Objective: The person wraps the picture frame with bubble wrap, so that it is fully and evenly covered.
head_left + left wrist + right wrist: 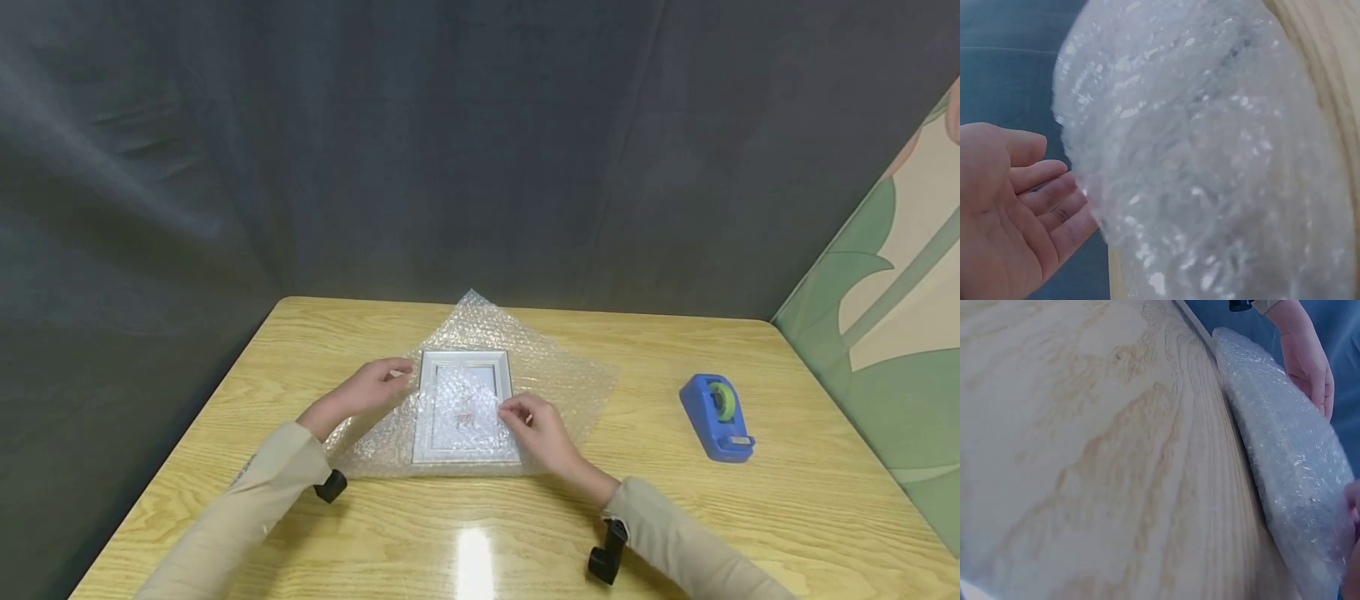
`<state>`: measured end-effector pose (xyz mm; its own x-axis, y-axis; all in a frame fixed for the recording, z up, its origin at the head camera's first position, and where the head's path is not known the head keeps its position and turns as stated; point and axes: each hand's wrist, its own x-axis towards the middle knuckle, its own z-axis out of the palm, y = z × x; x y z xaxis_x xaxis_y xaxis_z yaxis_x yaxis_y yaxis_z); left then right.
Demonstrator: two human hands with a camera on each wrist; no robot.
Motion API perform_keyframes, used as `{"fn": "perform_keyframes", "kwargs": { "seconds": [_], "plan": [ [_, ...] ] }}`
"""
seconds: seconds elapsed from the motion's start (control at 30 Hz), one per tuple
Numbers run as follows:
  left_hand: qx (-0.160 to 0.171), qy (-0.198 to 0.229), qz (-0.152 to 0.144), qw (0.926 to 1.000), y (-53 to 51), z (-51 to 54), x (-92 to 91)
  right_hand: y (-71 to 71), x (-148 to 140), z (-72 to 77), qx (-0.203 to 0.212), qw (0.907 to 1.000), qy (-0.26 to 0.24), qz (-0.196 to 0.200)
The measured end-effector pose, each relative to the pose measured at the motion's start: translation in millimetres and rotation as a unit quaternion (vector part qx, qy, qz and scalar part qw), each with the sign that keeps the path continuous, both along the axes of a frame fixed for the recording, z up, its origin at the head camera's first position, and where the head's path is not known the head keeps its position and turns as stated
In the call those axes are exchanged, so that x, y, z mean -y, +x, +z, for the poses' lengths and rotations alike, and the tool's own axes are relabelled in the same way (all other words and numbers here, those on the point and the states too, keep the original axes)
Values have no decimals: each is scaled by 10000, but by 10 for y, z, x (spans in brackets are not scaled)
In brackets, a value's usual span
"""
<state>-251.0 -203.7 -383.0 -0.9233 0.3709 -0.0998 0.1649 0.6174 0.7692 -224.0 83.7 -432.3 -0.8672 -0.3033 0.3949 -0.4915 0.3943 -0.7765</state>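
A white picture frame [465,358] lies on a sheet of bubble wrap [543,358], with a fold of the wrap over it. A small faint figure shows through the wrap inside the frame. My left hand [371,389] is beside the frame's left edge, fingers loosely bent. In the left wrist view, that hand [1016,206] has its fingertips against or just behind the wrap [1204,156]. Over the frame's right edge, my right hand [543,429] pinches the wrap between thumb and fingers. Only part of this hand [1352,550] shows in the right wrist view, beside the wrap [1291,462].
On the right of the wooden table [637,492] stands a blue tape dispenser [716,421] with a green roll of tape [722,402]. A dark curtain [480,150] hangs behind the table. A patterned panel [892,317] borders the right side.
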Motion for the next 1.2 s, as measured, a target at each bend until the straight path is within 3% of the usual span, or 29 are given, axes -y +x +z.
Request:
{"fn": "perform_keyframes", "kwargs": {
  "seconds": [0.17,0.37,0.73,1.0,1.2],
  "plan": [
    [-205,8,88,9998,9,-53,-51,3,23,-46,129,9995,135,-273],
    [-27,-14,142,9999,61,-137,-120,16,53,-79,104,9980,348,-518],
    [316,751,35,9967,114,-329,-229,5,79,-89,146,9970,435,-621],
    [-42,102,293,9995,136,-343,-291,-2,86,-100,2,9965,498,-665],
    [-256,-574,649,9959,146,-347,-326,-13,63,-111,35,9961,523,-707]
  ]
}}
